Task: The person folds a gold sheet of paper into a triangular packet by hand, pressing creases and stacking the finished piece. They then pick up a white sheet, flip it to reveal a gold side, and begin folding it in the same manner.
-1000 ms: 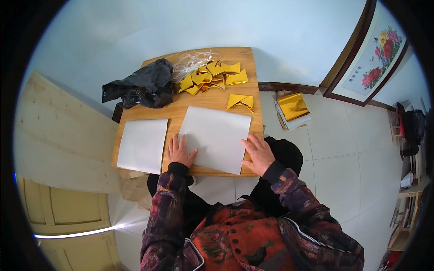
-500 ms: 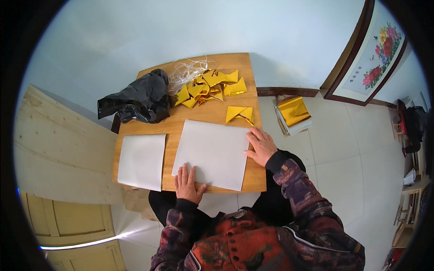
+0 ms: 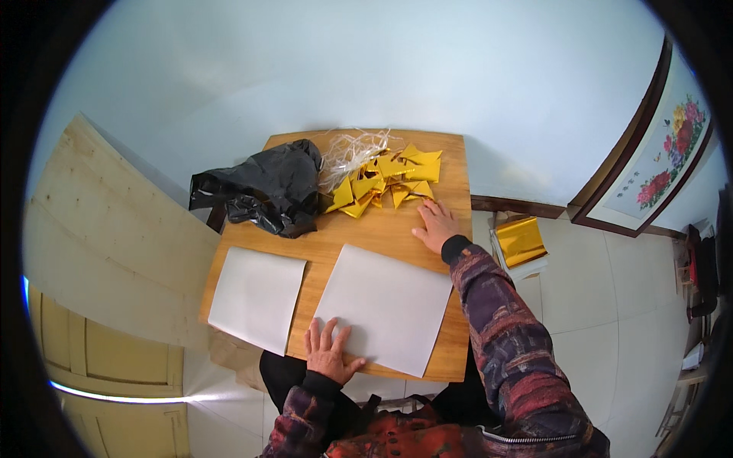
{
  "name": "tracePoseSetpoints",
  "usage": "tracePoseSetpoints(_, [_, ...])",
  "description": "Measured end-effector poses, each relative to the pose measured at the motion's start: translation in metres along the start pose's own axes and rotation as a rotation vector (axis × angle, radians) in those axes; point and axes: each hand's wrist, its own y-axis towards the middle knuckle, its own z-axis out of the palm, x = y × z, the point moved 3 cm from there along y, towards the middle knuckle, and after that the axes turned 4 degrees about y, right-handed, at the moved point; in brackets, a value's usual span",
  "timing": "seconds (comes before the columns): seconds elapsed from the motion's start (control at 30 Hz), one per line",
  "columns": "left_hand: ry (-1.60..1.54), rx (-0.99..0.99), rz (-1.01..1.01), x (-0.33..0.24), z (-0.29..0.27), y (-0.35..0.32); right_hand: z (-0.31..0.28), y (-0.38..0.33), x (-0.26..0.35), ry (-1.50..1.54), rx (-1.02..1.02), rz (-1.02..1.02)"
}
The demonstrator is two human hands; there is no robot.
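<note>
A large white sheet of paper (image 3: 393, 305) lies on the wooden table in front of me. My left hand (image 3: 330, 353) rests flat on its near left corner, fingers spread. Beyond the sheet, my right hand (image 3: 438, 227) reaches over the table's right side, fingers stretched out. Its fingertips are at the edge of a folded gold foil piece (image 3: 411, 191); I cannot tell whether they touch it. That piece sits against a heap of similar folded gold pieces (image 3: 359, 195). To the left lies a smaller white sheet (image 3: 258, 294), perhaps folded.
A crumpled black plastic bag (image 3: 267, 187) and a tangle of clear strings (image 3: 353, 153) lie at the table's far side. Gold foil paper (image 3: 521, 242) tops a stack to the right of the table. A wooden board (image 3: 114, 244) stands left; a framed flower picture (image 3: 649, 168) leans right.
My right hand has left the large sheet's edge and moved away from me. The separate folded gold piece has shifted to the heap. My left hand stays on the sheet; the view has tilted.
</note>
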Motion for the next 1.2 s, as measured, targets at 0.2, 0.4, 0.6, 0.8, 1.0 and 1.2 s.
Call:
tracePoseSetpoints(0.2, [-0.113, -0.059, -0.012, 0.02, 0.001, 0.004, -0.011, -0.072, -0.003, 0.355, -0.241, -0.193])
tracePoseSetpoints(0.4, [-0.059, -0.223, -0.232, 0.055, -0.003, 0.045, -0.018, -0.221, 0.042, 0.395, -0.144, -0.166])
tracePoseSetpoints(0.6, [-0.136, -0.112, -0.263, 0.034, -0.01, 0.046, -0.015, -0.25, 0.057, 0.281, -0.156, -0.18])
tracePoseSetpoints(0.8, [-0.217, -0.02, -0.245, 0.01, -0.007, 0.006, -0.017, -0.256, 0.041, 0.272, -0.154, -0.149])
tracePoseSetpoints(1.0, [-0.16, -0.038, -0.048, -0.003, -0.016, -0.007, -0.022, -0.264, 0.034, 0.379, -0.118, -0.086])
tracePoseSetpoints(1.2, [0.043, 0.203, 0.276, -0.014, -0.012, -0.02, -0.023, -0.281, 0.041, 0.261, -0.13, -0.183])
